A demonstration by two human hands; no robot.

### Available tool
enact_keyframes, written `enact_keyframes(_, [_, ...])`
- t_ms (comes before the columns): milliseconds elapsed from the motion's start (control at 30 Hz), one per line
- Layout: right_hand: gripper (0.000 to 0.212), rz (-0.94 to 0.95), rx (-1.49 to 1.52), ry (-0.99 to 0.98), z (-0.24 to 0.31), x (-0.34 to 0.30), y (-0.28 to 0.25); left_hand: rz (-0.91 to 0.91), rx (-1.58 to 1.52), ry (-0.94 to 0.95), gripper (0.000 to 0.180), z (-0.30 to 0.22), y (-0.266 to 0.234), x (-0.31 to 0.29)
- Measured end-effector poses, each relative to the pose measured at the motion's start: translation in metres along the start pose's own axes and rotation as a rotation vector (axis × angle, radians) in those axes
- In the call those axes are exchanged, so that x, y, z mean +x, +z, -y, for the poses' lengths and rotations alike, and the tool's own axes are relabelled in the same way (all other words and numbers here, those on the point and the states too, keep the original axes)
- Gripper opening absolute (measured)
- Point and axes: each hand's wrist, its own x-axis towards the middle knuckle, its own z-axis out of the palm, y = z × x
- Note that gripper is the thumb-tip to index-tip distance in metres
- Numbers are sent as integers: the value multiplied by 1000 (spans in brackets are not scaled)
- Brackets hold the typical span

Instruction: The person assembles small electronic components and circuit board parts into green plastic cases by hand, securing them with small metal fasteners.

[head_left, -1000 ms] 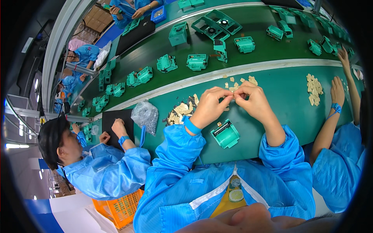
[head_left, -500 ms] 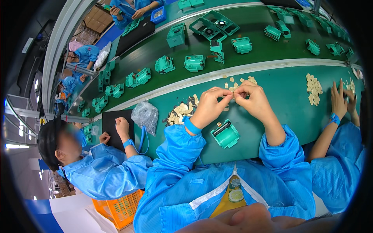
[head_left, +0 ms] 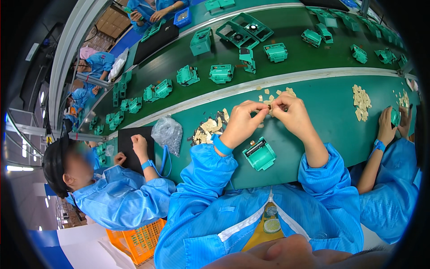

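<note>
Above the green bench my left hand (head_left: 244,120) pinches a small dark piece (head_left: 269,107) between thumb and forefinger. Close beside it, my right hand (head_left: 292,113) is closed with thumb and forefinger pressed together; whatever sits in that pinch is too small to make out. On the bench below my hands lies a green plastic housing (head_left: 261,157), its open side up and a dark strip along its top edge. Tan paper scraps (head_left: 265,93) are scattered just beyond my fingertips. Left of my left wrist is a heap of tan scraps and dark pieces (head_left: 209,127).
A clear bag of small parts (head_left: 167,134) lies left of the heap, by a black mat (head_left: 130,150) and a co-worker's hands. Beyond a pale rail, green housings (head_left: 221,74) stand along a dark green conveyor. More scraps (head_left: 361,103) lie right, near another co-worker's hands.
My right fingertips have drawn slightly right, and the dark piece now shows at my left fingertips. The conveyor housings have shifted slightly left. The right-hand co-worker now holds a green part.
</note>
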Motion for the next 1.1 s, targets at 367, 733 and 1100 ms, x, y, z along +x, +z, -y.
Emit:
enact_keyframes(367, [16, -215, -283, -24, -24, 12, -1, -151, 489, 317, 11, 3, -2, 0])
enact_keyframes(733, [33, 377, 194, 531, 18, 29, 1, -264, 804, 629, 16, 2, -12, -16])
enact_keyframes(1100, [56, -76, -422, -53, 8, 149, 23, -260, 569, 398, 40, -38, -16, -62])
